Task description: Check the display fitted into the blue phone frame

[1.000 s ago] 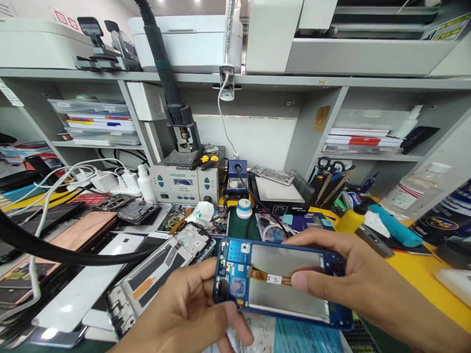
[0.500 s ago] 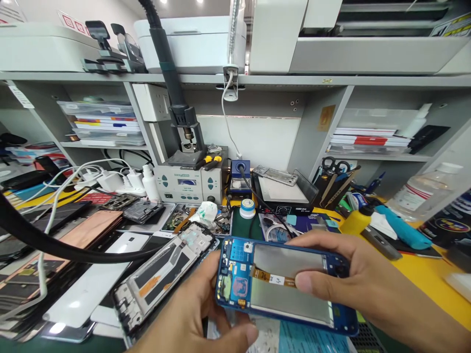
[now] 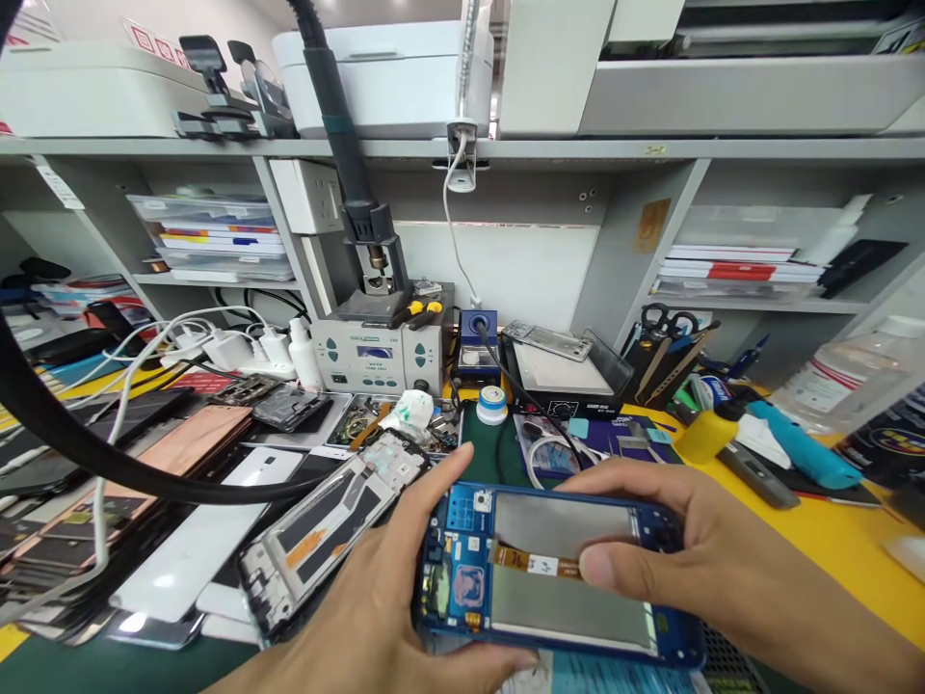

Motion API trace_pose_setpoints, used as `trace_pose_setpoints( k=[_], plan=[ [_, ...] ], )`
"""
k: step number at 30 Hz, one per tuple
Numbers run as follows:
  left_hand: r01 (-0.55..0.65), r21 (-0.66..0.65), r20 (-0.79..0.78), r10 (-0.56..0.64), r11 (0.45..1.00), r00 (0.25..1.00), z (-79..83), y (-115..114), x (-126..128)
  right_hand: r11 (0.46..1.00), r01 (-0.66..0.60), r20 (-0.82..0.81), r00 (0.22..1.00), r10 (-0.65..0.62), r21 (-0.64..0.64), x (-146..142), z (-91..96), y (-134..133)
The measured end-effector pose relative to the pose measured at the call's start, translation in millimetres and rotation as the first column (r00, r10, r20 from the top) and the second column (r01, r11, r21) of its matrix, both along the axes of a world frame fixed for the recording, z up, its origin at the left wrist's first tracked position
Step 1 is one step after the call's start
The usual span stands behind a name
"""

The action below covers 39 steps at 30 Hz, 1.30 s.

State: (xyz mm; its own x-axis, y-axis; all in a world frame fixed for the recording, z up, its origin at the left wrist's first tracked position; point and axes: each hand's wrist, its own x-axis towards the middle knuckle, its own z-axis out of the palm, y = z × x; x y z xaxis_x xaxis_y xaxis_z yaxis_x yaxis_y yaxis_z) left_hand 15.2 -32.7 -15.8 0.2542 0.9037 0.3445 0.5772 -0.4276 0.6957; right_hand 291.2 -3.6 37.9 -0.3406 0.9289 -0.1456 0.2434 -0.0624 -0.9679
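A blue phone frame (image 3: 570,612) is held level low in the middle, its inside facing up. It has a silver panel, and an orange-brown flex cable (image 3: 518,559) with a white label runs across it. My right hand (image 3: 672,549) grips the right part, thumb pressed by the cable's end and fingers at the far edge. My left hand (image 3: 383,588) wraps the left end, index finger stretched past the top-left corner and thumb along the near edge; its other fingers are hidden. Behind my left hand lies another opened phone (image 3: 336,525).
Several phones and panels, among them a white back cover (image 3: 206,530), crowd the left. A black hose (image 3: 166,487) arcs over them. Behind stand a hot-air station (image 3: 376,357), a small blue-labelled tub (image 3: 492,405) and a hotplate (image 3: 564,376). Bottles and tools line the right.
My left hand has shifted around the phone frame's left end, its index finger now raised by the corner and its thumb further right. The right grip is unchanged; the view has shifted slightly.
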Motion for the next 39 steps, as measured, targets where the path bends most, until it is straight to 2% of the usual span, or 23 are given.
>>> trace_pose_setpoints(
  k=[4, 11, 14, 19, 25, 35, 39],
  plan=[
    [-0.006, 0.043, -0.088, 0.01, 0.999, 0.996, -1.3, -2, -2, 0.998, -0.047, -0.038, 0.998, 0.046, -0.034, -1, -1.0, -1],
    [0.049, 0.084, -0.065, -0.043, 0.995, 0.997, -0.2, -2, 0, 0.995, -0.073, -0.066, 0.996, 0.068, -0.074, -3, 0.4, -1],
    [0.047, 0.057, -0.043, -0.045, 0.997, 0.998, 2.1, -3, 1, 0.994, -0.079, -0.066, 0.995, 0.075, -0.069, -4, 1.4, -1],
    [0.109, 0.011, -0.113, -0.107, 0.994, 0.988, 6.9, -1, -1, 0.995, -0.067, -0.052, 0.997, 0.063, -0.079, -3, 1.4, -3],
    [0.082, -0.017, -0.041, -0.083, 0.996, 0.996, 9.4, -3, 2, 0.994, -0.075, -0.046, 0.996, 0.071, -0.081, -1, 0.9, -4],
    [0.111, -0.054, -0.04, -0.113, 0.992, 0.993, 10.1, -3, -1, 0.995, -0.072, -0.044, 0.997, 0.07, -0.062, -2, 3.0, -3],
    [0.06, -0.181, 0.026, -0.056, 0.982, 0.998, 13.3, -7, 1, 0.994, -0.067, -0.031, 0.997, 0.064, -0.086, -4, 2.8, -1]
  ],
)
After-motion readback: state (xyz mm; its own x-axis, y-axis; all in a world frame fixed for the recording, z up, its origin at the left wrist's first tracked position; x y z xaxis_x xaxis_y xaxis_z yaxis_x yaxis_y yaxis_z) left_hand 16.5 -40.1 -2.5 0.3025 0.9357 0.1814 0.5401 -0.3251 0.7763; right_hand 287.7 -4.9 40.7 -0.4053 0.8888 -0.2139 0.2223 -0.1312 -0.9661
